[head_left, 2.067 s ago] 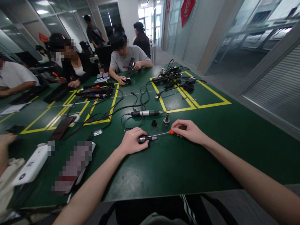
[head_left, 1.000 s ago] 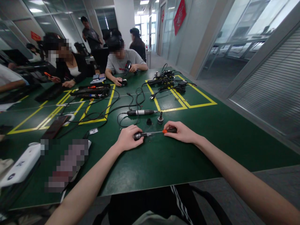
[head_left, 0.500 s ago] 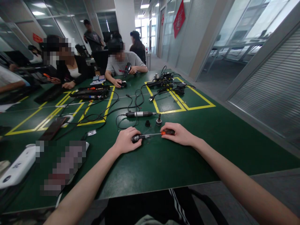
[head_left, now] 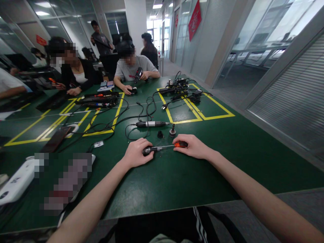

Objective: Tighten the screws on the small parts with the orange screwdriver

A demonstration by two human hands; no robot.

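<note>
The left hand (head_left: 137, 153) grasps a black tool part (head_left: 147, 151), its thin end pointing right, near the front of the green surface (head_left: 177, 184). The right hand (head_left: 191, 145) grips a screwdriver (head_left: 180, 144) by its orange and black handle, shaft running left towards the tool part; whether the tip touches, I cannot tell. Just beyond, a cap (head_left: 160, 134) sits beside a metal piece (head_left: 172, 131), near a corded driver (head_left: 151, 124)

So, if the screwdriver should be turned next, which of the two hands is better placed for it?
Probably the right hand: it holds the screwdriver at the orange and dark end. The left hand is occupied with gripping the black tool, toward which the metal shaft points.
</note>
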